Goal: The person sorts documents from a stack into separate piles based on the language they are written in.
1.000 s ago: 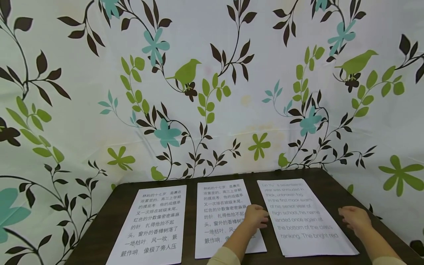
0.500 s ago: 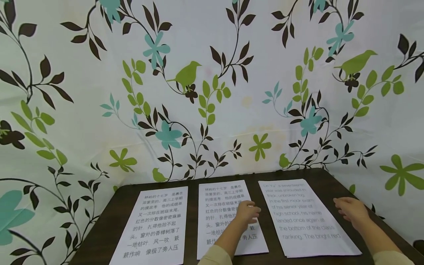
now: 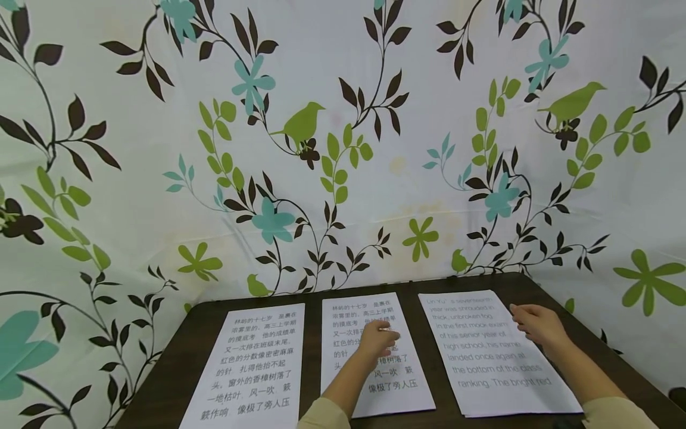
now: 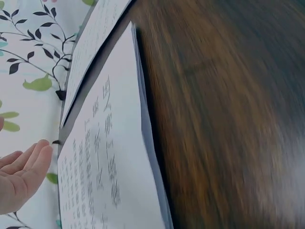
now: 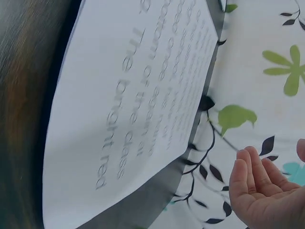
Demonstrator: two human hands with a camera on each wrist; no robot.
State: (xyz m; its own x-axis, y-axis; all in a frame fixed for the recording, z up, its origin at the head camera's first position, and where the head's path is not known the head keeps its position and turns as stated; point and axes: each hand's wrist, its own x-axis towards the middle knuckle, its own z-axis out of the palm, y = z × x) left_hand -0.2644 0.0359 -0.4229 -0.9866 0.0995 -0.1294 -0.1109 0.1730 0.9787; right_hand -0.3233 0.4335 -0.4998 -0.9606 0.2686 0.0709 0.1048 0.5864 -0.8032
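Three printed sheets lie side by side on my dark wooden table (image 3: 177, 357), with strips of bare wood between them and wider bare margins at the table's left and right edges. The floral curtain (image 3: 343, 149) hangs close behind the far edge. The left sheet of Chinese text (image 3: 246, 369) lies untouched. My left hand (image 3: 377, 341) hovers over the middle sheet of Chinese text (image 3: 370, 357), fingers relaxed and loosely bent, gripping nothing; a second ago it sat at that sheet's right edge, so it has moved left and farther up the page. My right hand (image 3: 536, 325), fingers straight and empty, is now over the right edge of the English sheet (image 3: 490, 357), having come in from the bare wood beside it.
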